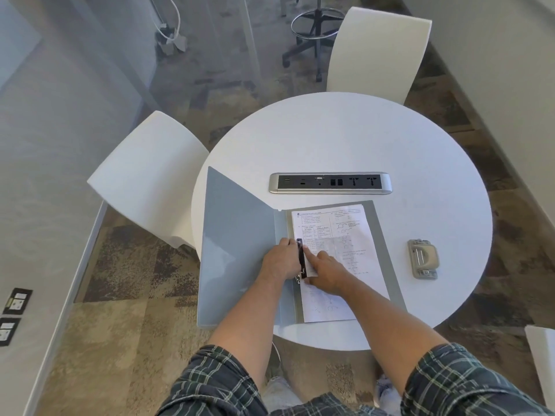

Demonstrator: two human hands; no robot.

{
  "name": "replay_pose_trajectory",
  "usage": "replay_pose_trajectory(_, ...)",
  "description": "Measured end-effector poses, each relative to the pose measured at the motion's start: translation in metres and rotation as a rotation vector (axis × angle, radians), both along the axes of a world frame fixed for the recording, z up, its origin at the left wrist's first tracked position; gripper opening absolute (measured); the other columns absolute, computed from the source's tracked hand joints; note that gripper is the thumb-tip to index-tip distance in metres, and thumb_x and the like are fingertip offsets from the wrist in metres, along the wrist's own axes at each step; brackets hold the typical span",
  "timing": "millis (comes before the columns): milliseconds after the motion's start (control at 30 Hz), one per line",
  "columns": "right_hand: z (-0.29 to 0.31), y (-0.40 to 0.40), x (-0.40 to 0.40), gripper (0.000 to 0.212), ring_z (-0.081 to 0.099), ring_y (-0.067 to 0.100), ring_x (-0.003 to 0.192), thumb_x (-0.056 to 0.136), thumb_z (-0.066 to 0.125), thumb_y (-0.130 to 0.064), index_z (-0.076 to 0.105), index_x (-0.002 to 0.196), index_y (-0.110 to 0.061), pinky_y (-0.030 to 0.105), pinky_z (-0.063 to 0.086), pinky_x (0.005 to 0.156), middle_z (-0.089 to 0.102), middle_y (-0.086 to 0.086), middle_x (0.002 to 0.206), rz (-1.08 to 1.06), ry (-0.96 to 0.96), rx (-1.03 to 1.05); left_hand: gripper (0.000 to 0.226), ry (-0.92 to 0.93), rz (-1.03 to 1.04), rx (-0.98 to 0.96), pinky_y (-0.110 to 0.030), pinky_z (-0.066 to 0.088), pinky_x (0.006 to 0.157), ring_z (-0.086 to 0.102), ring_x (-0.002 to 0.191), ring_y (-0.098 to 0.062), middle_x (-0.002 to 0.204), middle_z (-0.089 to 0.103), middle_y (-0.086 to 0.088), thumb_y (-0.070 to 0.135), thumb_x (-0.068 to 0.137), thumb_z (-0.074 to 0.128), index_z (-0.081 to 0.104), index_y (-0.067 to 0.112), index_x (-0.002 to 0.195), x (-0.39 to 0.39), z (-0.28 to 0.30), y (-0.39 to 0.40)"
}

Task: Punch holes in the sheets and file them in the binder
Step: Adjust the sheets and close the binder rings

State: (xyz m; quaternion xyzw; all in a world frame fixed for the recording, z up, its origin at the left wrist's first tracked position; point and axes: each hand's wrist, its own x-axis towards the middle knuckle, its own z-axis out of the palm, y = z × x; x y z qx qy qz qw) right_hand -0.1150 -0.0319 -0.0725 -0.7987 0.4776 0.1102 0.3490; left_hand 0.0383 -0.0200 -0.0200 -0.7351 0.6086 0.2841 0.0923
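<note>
A grey binder [237, 250] lies open on the round white table [345, 139], its front cover tilted up to the left. Printed sheets [345, 232] lie on its right half. A dark clamp bar [301, 258] runs along the sheets' left margin. My left hand [279, 261] rests against the bar's left side, fingers curled at its top end. My right hand [326, 273] lies on the sheets, its index finger stretched out and pressing beside the bar. A beige hole punch [423, 259] sits on the table to the right of the binder.
A silver power and socket strip [330, 183] is set into the table behind the binder. White chairs stand at the far side [378, 52] and the left [147, 178] of the table. An office stool base [315, 31] stands further back on the carpet.
</note>
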Motion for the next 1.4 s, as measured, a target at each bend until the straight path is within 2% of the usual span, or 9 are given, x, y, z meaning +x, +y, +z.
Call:
replay_pose_trajectory(367,0.004,0.022,-0.023,0.080,0.051,0.025,0.120,0.094,0.071,-0.037,0.031,0.162,-0.025,0.035,0.046,0.103,0.045,0.004,0.136,0.016,-0.078,-0.097,0.031,-0.048,-0.047,-0.153,-0.040,0.053,0.086,0.059,0.108,-0.028,0.131,0.051,-0.007,0.018,0.091,0.060,0.061,0.013,0.122,-0.014,0.059,0.013)
replay_pose_trajectory(633,0.027,0.009,-0.021,0.047,0.065,0.018,0.112,0.098,0.067,-0.032,0.061,0.143,-0.022,0.038,0.052,0.102,0.059,-0.001,0.135,-0.120,-0.134,0.046,0.036,-0.179,0.040,-0.976,-0.049,0.046,0.103,0.054,0.128,-0.038,0.136,0.058,-0.020,0.026,0.084,0.074,0.072,0.010,0.117,-0.005,0.158,0.030)
replay_pose_trajectory(767,0.050,-0.001,-0.020,0.034,0.065,0.013,0.103,0.097,0.069,-0.032,0.071,0.129,-0.021,0.031,0.051,0.098,0.072,-0.003,0.121,-0.297,-0.262,0.076,0.077,-0.301,0.441,-0.420,-0.059,0.024,0.117,0.020,0.151,-0.044,0.160,0.021,-0.028,0.057,0.092,0.059,0.031,0.018,0.153,0.027,0.176,0.045)
replay_pose_trajectory(833,0.066,-0.005,-0.017,0.032,0.069,0.011,0.097,0.098,0.067,-0.031,0.073,0.127,-0.020,0.034,0.053,0.100,0.074,-0.003,0.112,-0.339,-0.339,0.101,0.091,-0.219,0.548,-0.235,-0.060,0.031,0.114,0.033,0.144,-0.045,0.158,0.025,-0.027,0.065,0.091,0.056,0.015,0.017,0.157,0.041,0.174,0.050)
replay_pose_trajectory(1000,0.106,-0.012,-0.006,0.048,0.077,0.009,0.090,0.103,0.060,-0.042,0.051,0.149,-0.030,0.042,0.060,0.094,0.069,-0.008,0.116,-0.386,-0.642,0.297,0.090,-0.036,0.560,-0.414,-0.055,0.048,0.102,0.055,0.127,-0.040,0.143,0.053,-0.021,0.058,0.095,0.057,0.011,0.016,0.160,0.036,0.186,0.061)
replay_pose_trajectory(1100,0.138,-0.015,-0.005,0.059,0.078,0.019,0.096,0.103,0.051,-0.058,0.036,0.156,-0.040,0.037,0.061,0.079,0.062,-0.001,0.134,-0.423,-0.812,0.460,0.077,0.163,0.517,-0.447,-0.043,0.044,0.106,0.056,0.131,-0.033,0.144,0.059,-0.013,0.057,0.099,0.050,0.023,0.019,0.160,0.012,0.205,0.055)
replay_pose_trajectory(1233,0.165,-0.028,-0.031,0.058,0.077,0.023,0.091,0.096,0.048,-0.069,0.052,0.146,-0.039,0.036,0.060,0.068,0.070,-0.001,0.127,-0.511,-0.873,0.526,0.041,0.528,0.386,-0.344,-0.036,0.051,0.100,0.069,0.108,-0.016,0.124,0.072,0.005,0.055,0.101,0.046,0.064,0.030,0.128,-0.020,0.192,0.040)
replay_pose_trajectory(1333,0.163,-0.037,-0.065,0.029,0.072,0.014,0.076,0.100,0.063,-0.044,0.069,0.123,-0.027,0.028,0.055,0.060,0.075,0.002,0.111,-0.623,-0.839,0.422,0.032,0.497,0.081,-0.190,-0.027,0.046,0.090,0.064,0.112,-0.015,0.124,0.070,0.006,0.042,0.104,0.047,0.069,0.030,0.124,-0.042,0.159,0.034)
replay_pose_trajectory(1400,0.147,-0.041,-0.090,0.012,0.074,0.017,0.081,0.097,0.071,-0.021,0.073,0.109,-0.019,0.034,0.059,0.070,0.078,0.012,0.110,-0.708,-0.755,0.296,0.033,0.423,-0.099,-0.091,-0.028,0.041,0.103,0.055,0.131,-0.020,0.143,0.060,0.004,0.035,0.104,0.051,0.066,0.027,0.132,-0.055,0.127,0.032)
